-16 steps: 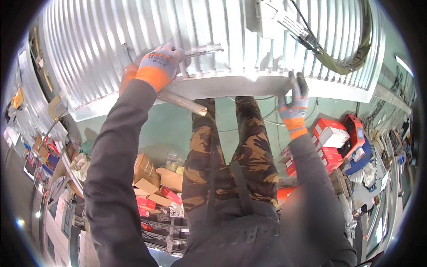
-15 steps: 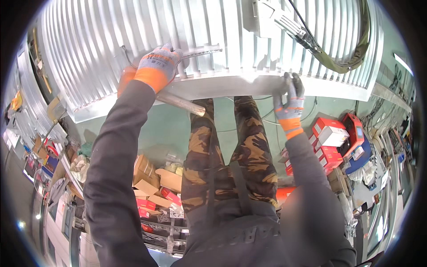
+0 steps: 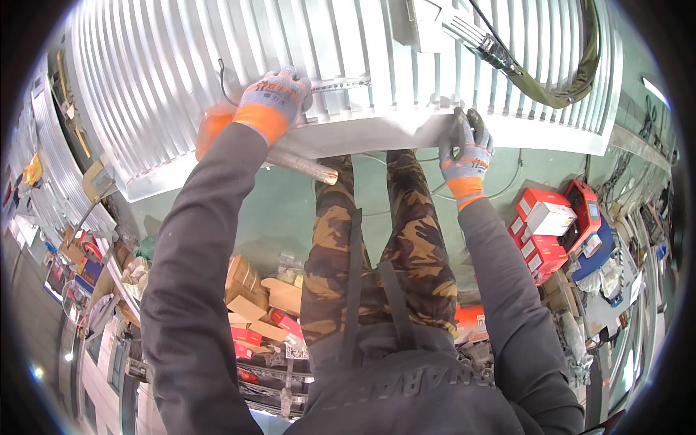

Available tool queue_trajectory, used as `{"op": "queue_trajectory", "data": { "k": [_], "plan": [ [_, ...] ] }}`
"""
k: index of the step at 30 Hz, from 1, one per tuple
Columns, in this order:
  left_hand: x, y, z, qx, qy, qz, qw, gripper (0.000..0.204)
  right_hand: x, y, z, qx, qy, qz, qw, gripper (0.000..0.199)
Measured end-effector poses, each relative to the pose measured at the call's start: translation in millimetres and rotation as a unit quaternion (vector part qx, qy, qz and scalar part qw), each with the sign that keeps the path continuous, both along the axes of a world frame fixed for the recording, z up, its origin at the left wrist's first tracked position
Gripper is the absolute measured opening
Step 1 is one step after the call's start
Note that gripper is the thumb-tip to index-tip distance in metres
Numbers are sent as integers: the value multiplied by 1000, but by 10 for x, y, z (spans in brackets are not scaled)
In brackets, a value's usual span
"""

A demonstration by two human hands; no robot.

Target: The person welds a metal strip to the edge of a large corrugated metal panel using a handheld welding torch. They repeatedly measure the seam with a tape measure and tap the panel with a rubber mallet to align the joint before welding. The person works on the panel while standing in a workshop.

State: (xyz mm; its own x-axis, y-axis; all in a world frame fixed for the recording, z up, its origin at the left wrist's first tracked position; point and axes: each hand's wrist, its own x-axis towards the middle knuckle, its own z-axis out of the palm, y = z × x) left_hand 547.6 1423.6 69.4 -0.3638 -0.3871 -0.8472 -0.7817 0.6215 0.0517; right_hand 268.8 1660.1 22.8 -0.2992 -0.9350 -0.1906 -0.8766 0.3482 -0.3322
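Note:
In front of me lies a large silvery ribbed metal panel (image 3: 348, 43). My left hand (image 3: 279, 98), in a grey and orange glove, is closed over its near part, fingers curled round one end of a thin strip with dark marks (image 3: 342, 85). An orange piece (image 3: 216, 129) shows behind the left wrist, and a wooden handle (image 3: 308, 168) sticks out below it past the panel's edge; whether they belong together I cannot tell. My right hand (image 3: 466, 148), gloved alike with dark fingertips, is at the panel's near edge, its fingers stretched and apart.
A white-bodied tool (image 3: 428, 25) with a green-sleeved cable (image 3: 551, 98) rests on the panel's far right. Red and white boxes (image 3: 544, 232) stand by a red device (image 3: 582, 214) at right. Opened cardboard boxes (image 3: 257, 290) lie lower left. Thin cables run across the green floor.
My left hand has shifted slightly to the right along the panel, and the strip with it. My right hand has moved slightly left at the edge. The view has shifted a little.

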Motion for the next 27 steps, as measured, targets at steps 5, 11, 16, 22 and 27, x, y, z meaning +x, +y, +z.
{"op": "queue_trajectory", "data": {
  "k": [5, 11, 16, 22, 27],
  "plan": [
    [-44, 32, -4, -5, -5, 12, 1000, 36, 31, -29, 26, 10, -6, -9, 1000, 65],
    [-47, 88, -89, -30, -7, 2, 1000, 31, 18, 21, -21, -3, -4, -10, 1000, 64],
    [28, 95, -188, -43, 7, -6, 999, 37, 42, 17, -32, 14, -4, -24, 1000, 65],
    [-7, 61, -110, -108, 62, -30, 992, 11, 38, 8, -4, 20, -8, -32, 999, 67],
    [-21, 64, -242, -52, -11, -44, 998, 34, 55, -21, 24, 48, -13, -46, 998, 65]
  ]
}}
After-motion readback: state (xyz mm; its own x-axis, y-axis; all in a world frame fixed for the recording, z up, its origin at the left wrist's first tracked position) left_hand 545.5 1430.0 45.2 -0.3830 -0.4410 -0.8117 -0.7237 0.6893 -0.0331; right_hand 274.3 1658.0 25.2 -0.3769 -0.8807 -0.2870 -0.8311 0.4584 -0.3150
